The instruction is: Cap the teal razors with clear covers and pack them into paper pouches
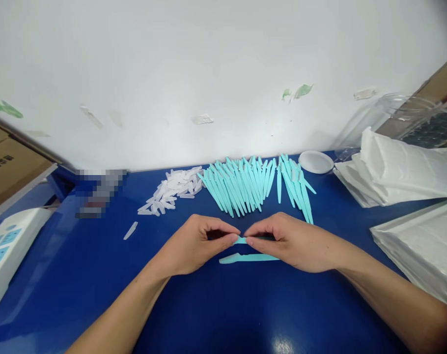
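Over the middle of the table, my left hand and my right hand meet at a turquoise eyebrow razor. Both are closed, thumb against fingers: the left pinches the razor's left end, the right its handle. Fingers hide most of it, and I cannot tell whether a cap is on it. Just below lies another turquoise razor, its left end pale, its right end under my right hand. Beyond my hands is a row of turquoise razors, with a smaller group to its right. Small translucent white caps form a pile at the left.
One loose cap lies apart from the pile. A round white lid sits near the wall. White padded packets are stacked on the right, beside clear plastic. A white power strip and cardboard box stand left.
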{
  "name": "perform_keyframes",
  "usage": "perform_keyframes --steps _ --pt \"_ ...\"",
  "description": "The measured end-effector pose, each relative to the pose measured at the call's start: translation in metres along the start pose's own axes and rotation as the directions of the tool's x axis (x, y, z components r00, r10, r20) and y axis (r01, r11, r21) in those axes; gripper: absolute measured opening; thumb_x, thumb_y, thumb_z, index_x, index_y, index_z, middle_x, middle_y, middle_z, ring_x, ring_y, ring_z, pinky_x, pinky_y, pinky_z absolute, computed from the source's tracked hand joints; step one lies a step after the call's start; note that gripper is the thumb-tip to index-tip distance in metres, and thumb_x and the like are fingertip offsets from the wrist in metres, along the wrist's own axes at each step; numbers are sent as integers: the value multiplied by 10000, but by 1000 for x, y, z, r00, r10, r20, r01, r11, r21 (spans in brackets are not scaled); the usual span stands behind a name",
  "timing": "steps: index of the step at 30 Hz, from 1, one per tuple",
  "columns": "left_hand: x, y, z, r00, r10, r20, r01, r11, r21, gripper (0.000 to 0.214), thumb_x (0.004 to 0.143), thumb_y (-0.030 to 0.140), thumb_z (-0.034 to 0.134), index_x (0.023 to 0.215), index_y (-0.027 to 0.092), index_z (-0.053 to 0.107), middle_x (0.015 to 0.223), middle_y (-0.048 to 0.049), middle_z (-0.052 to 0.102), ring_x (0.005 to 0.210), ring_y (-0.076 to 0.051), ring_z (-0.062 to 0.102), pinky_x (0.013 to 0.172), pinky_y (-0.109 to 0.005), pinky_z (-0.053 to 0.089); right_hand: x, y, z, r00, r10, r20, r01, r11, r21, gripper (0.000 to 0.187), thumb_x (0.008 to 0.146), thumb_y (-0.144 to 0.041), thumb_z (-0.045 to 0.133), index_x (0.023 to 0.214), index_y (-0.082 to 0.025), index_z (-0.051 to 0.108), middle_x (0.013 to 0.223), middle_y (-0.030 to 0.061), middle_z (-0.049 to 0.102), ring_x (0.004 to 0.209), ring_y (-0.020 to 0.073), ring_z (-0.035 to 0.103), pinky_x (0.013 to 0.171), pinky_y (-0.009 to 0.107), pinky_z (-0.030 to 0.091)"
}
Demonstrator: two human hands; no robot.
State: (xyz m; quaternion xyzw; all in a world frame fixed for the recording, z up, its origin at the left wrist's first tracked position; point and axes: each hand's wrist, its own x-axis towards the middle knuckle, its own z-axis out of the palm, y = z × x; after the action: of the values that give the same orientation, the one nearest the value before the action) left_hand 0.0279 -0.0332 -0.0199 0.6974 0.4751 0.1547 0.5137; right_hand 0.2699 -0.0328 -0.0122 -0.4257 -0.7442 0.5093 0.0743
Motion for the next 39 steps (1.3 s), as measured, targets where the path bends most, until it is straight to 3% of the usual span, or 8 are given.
perform_keyframes --steps 6,13,17,23,27,31,34,39 --pt "-1 3 8 993 113 -24 -104 966 237 197 963 339 638 943 247 812 775 14 712 653 -117 579 581 -239 385 -2 5 11 980 -83 -182 38 970 -239 253 977 -329 549 868 -229 755 873 14 669 758 131 573 681 274 404" --pt "-8 0 6 981 191 34 -189 900 393 249 965 338 653 1181 272 757 986 -10 693 732 -117 608 622 -237 419 -4 8 11 981 -111 -156 54 943 -328 234 981 -346 562 984 -266 782 876 14 693 797 153 605 694 291 415" --pt "-11 -2 5 972 211 108 -237 874 424 256 952 318 671 1190 278 753 1055 -18 673 785 -130 609 648 -236 436 -5 10 0 973 -66 -219 -10 945 -327 309 984 -410 537 837 -246 753 729 -16 688 657 135 582 607 291 380" --pt "-11 1 3 976 184 120 -216 904 369 241 935 346 693 1157 291 768 995 4 696 737 -113 620 634 -227 455 17 18 -24 782 16 -623 -278 904 -325 322 926 -479 588 771 -224 709 708 -5 707 660 170 617 643 308 412" --pt "-5 -10 -21 958 248 -144 -179 909 377 262 959 420 650 1128 258 769 977 -13 717 778 -136 649 657 -242 475 50 21 -45 703 53 -709 -451 804 -387 333 914 -462 591 1033 -189 740 843 54 765 850 248 690 802 351 458" --pt "2 -37 -58 797 390 -461 -24 784 621 286 992 346 575 1158 207 761 1072 -71 715 879 -202 655 735 -312 488 76 23 -60 703 96 -705 -499 772 -392 304 880 -372 605 1002 -150 773 901 124 777 964 314 698 831 379 470" --pt "5 -53 -73 799 414 -437 44 685 728 293 976 285 561 1171 213 768 1111 -83 685 996 -249 632 802 -353 498 84 24 -67 716 119 -688 -507 766 -396 211 823 -287 621 868 -163 786 792 120 763 889 308 707 760 366 477" --pt "11 -59 -70 843 412 -345 63 562 825 288 966 280 562 1144 225 782 1112 -88 677 1006 -279 621 866 -424 499 84 19 -74 745 168 -646 -513 763 -393 154 751 -247 636 712 -165 760 615 90 705 713 252 686 658 327 475"
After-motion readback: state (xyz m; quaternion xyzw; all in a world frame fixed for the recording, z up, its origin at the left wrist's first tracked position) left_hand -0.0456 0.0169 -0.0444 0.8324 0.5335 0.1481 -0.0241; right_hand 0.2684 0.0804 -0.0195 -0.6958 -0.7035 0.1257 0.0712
